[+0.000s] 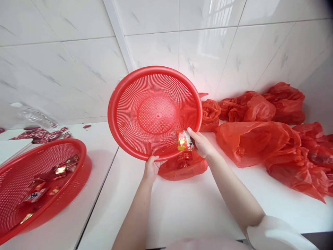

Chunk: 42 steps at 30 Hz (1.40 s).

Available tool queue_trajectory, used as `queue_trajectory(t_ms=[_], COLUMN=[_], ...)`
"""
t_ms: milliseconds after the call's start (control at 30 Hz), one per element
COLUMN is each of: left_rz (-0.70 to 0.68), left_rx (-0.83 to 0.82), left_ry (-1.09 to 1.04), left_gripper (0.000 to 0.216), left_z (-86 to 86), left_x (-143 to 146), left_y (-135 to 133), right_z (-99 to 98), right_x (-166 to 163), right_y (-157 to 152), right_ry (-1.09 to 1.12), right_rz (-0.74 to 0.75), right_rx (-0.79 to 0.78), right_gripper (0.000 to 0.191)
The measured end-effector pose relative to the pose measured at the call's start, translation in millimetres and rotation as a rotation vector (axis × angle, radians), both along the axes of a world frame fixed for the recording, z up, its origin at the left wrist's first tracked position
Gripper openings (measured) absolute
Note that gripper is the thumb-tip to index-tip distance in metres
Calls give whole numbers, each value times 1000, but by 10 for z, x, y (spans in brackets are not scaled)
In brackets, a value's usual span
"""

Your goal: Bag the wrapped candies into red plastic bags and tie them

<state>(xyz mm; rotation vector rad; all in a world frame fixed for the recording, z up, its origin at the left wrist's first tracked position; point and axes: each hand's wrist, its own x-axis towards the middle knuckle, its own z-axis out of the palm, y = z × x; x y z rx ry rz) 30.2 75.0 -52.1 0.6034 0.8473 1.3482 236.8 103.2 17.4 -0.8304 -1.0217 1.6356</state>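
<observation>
The fingers of the right hand (202, 144) are closed on a red, white and gold packet (182, 139), the thumb on its near face and the other fingertips mostly hidden from us. The left hand (152, 169) pinches the lower rim of a red colander (156, 70), thumb over the edge and fingers beneath it. We see the colander tipped up towards us, its perforated inside in full view; the held packet overlaps its lower right rim, though whether the two touch we cannot tell.

Just below the colander sits an open red bag (179, 176) with small red packets (185, 161) in it — directly under the held packet as we view it. To our left, a second red basket (82, 152) leans at a slant, wrapped pieces (61, 170) (red, with gold and dark print) lying along its lower side. Behind it are scattered red packets (43, 136) and a clear bottle (37, 116).

On our right, a wide-mouthed red bag (234, 146) gapes open on the white counter (197, 205) — more bunched red bags (262, 106) stand behind it, near the tiled wall (208, 52).
</observation>
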Motion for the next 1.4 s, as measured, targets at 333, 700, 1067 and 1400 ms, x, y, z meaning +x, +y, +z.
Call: queue_trajectory(t_ms=[333,700,1067,1400], left_rz=[81,55,657,1202], left_rx=[50,64,111,144], left_ry=[0,29,132,337], left_gripper=[14,18,52,44], left_z=[5,71,191,213], left_x=[-73,-139,-524,-1355], left_y=[14,-11,88,-65], right_z=[-86,-77,69,165], right_x=[31,183,311,379], right_y=[54,114,68,34], right_ry=[-432,-434,55,130], right_rz=[-52,-380,-210,-227], right_rx=[253,266,-19,-18], right_gripper=[47,32,26,23])
